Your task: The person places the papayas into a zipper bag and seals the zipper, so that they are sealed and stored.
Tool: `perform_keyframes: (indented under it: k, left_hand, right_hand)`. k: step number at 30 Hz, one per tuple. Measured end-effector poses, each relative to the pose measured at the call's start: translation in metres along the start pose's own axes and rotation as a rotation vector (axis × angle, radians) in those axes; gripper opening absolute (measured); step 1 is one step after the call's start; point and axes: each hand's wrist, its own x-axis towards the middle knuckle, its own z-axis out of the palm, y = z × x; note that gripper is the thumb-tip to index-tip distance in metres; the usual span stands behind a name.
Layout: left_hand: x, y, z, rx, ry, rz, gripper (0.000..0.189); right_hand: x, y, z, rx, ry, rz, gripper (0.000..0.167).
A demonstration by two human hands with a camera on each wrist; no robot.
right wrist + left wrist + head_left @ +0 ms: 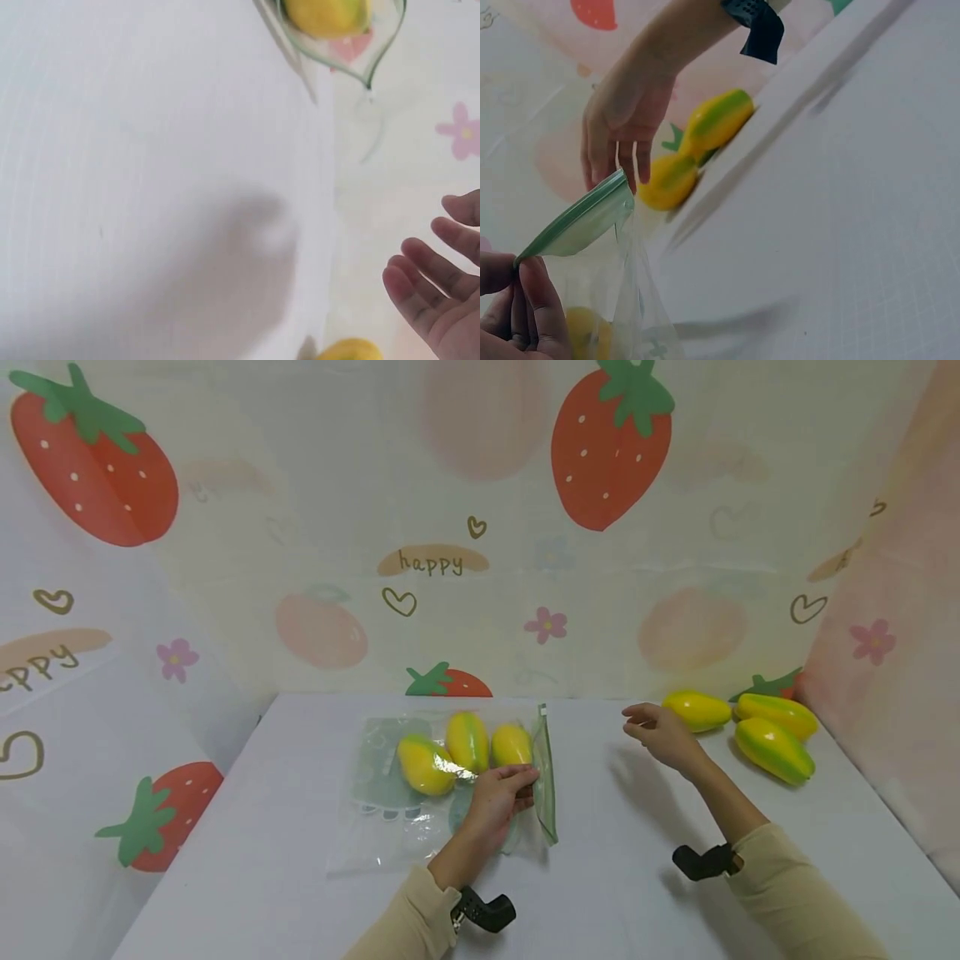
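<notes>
Bag [420, 818] at lower centre, edge pinched by the left hand [491, 806], seems mid-filling, so the relaxed, empty right hand [662, 737] likely must grasp a fruit [703, 712] at right.

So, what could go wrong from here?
The left hand pinches the open clear zip bag near its mouth; a slip could let it sag shut. The fruit nearest that mouth might roll out if tipped. The three loose yellow-green fruits lie close together; grabbing one might nudge another.
</notes>
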Motion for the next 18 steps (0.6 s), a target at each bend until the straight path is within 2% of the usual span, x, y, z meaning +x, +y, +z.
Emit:
perform_keyframes:
  k: [5, 12, 18]
  left_hand:
    - [0.001, -0.001, -0.001, 0.016, -0.005, 0.0, 0.032]
    - [0.003, -0.003, -0.002, 0.02, -0.006, -0.013, 0.031]
    - [0.004, -0.003, -0.003, 0.022, 0.003, -0.014, 0.03]
  right_hand:
    - [-0.008, 0.007, -0.021, -0.073, 0.049, 0.014, 0.039]
    - [-0.017, 0.022, -0.045, -0.157, 0.158, 0.002, 0.038]
    - [-0.026, 0.033, -0.062, -0.188, 0.173, 0.038, 0.041]
